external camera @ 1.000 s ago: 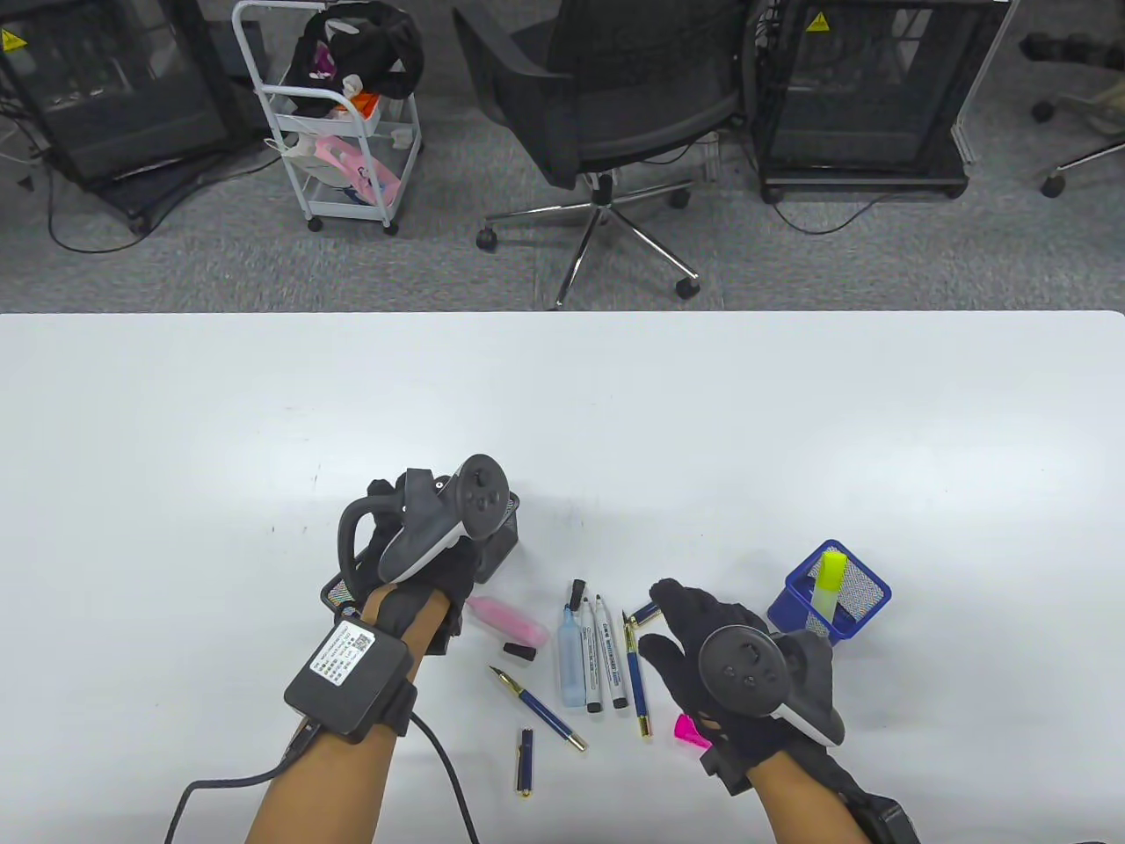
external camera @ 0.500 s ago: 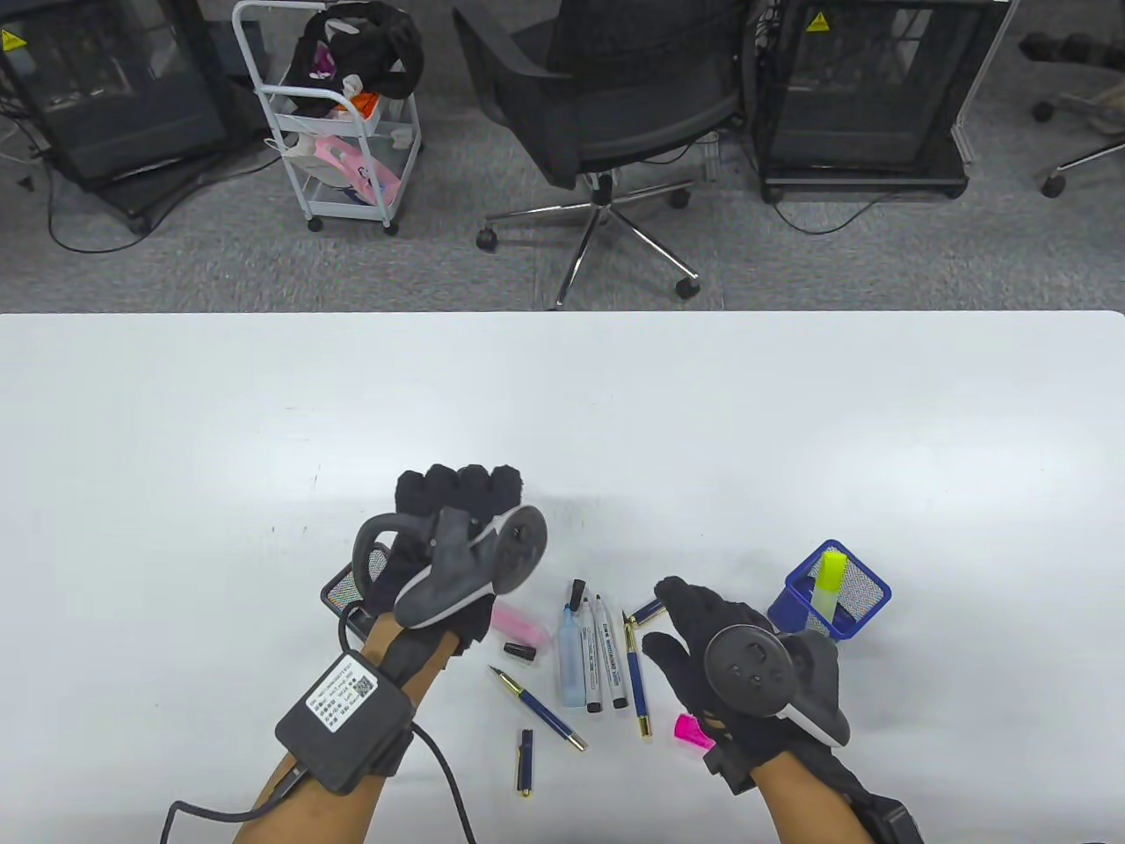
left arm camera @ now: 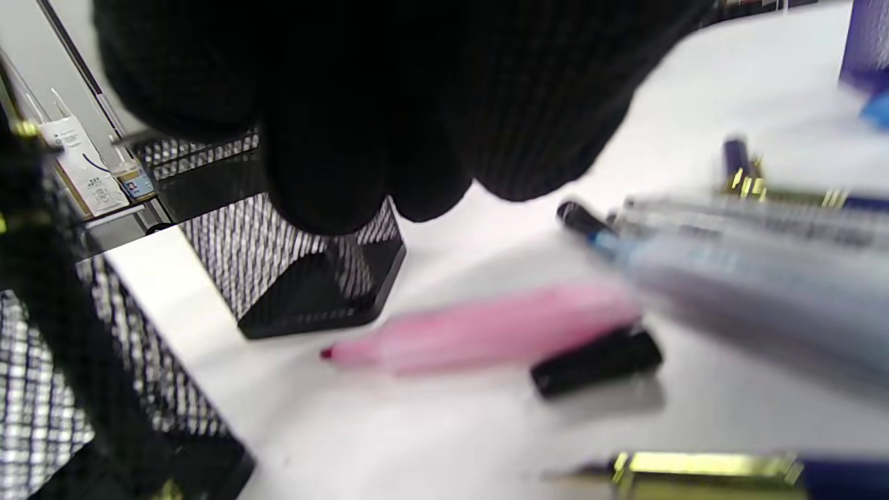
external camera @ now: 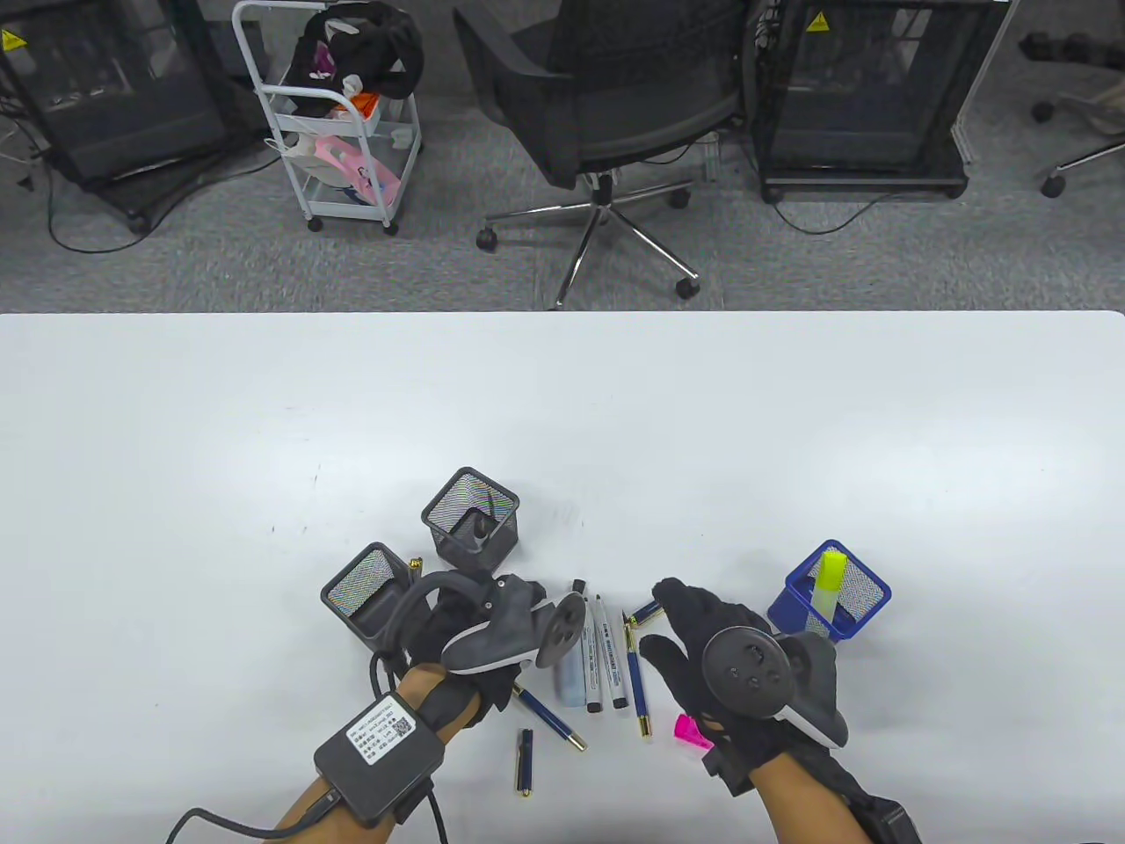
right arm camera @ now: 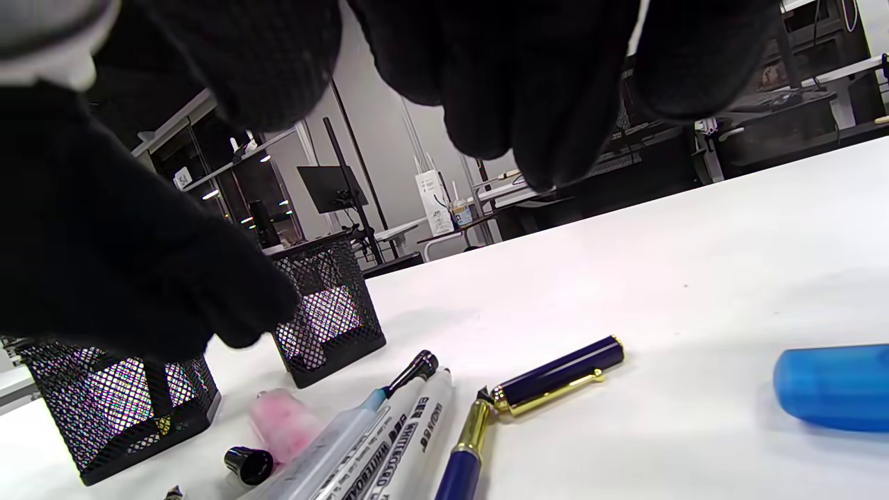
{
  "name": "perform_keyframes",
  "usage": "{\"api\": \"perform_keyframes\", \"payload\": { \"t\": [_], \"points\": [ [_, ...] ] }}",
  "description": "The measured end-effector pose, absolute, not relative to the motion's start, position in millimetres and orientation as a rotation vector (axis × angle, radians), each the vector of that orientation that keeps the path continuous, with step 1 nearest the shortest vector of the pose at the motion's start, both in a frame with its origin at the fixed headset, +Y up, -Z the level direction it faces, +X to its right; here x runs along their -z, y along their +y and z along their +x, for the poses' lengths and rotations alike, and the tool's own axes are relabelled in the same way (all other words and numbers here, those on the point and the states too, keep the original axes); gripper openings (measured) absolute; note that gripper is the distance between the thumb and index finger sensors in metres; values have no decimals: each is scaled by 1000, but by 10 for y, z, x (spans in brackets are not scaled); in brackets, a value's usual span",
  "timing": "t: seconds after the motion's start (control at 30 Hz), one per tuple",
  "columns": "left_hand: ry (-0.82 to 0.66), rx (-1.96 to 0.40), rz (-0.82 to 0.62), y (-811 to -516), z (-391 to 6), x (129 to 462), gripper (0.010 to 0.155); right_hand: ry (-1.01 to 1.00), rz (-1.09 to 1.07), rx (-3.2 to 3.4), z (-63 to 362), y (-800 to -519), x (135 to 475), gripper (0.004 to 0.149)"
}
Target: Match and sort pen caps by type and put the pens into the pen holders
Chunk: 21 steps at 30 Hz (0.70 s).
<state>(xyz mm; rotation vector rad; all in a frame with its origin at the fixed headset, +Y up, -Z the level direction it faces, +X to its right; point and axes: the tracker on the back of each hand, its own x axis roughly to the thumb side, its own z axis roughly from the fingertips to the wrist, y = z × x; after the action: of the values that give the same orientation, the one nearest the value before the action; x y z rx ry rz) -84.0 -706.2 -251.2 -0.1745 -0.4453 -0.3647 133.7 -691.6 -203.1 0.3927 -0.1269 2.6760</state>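
Note:
My left hand (external camera: 479, 629) hovers low over the pink highlighter (left arm camera: 486, 333) and a loose black cap (left arm camera: 597, 361); its fingers (left arm camera: 389, 187) hang above them and hold nothing. In the table view its tracker hides both items. My right hand (external camera: 672, 624) floats open over the pen row: a blue highlighter (external camera: 571, 668), two whiteboard markers (external camera: 602, 659) and a navy fountain pen (external camera: 635, 681). A navy cap (right arm camera: 555, 378) lies under its fingers. Two black mesh holders (external camera: 470, 516) (external camera: 367, 587) stand behind my left hand; the rear one holds a dark pen.
A blue mesh holder (external camera: 831, 589) with a yellow highlighter (external camera: 831, 573) stands right of my right hand. A pink cap (external camera: 690, 731), a second fountain pen (external camera: 549, 716) and a navy cap (external camera: 526, 760) lie near the front. A blue cap (right arm camera: 833, 385) lies at the right.
My left hand has drawn back from above the rear black holder and dropped toward the pink highlighter, uncovering both black holders. The right hand has barely moved.

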Motion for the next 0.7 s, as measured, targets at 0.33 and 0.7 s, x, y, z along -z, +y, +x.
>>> {"api": "perform_keyframes", "payload": {
  "t": [0.33,0.7],
  "points": [
    [-458,548,-114,-7400,-710,2529,56,-122,391,-2679,1341,-6917,2030,66],
    [-513,598,-114,-7497,-688,2605,54,-118,384,-2679,1355,-6919,2037,66]
  ]
}}
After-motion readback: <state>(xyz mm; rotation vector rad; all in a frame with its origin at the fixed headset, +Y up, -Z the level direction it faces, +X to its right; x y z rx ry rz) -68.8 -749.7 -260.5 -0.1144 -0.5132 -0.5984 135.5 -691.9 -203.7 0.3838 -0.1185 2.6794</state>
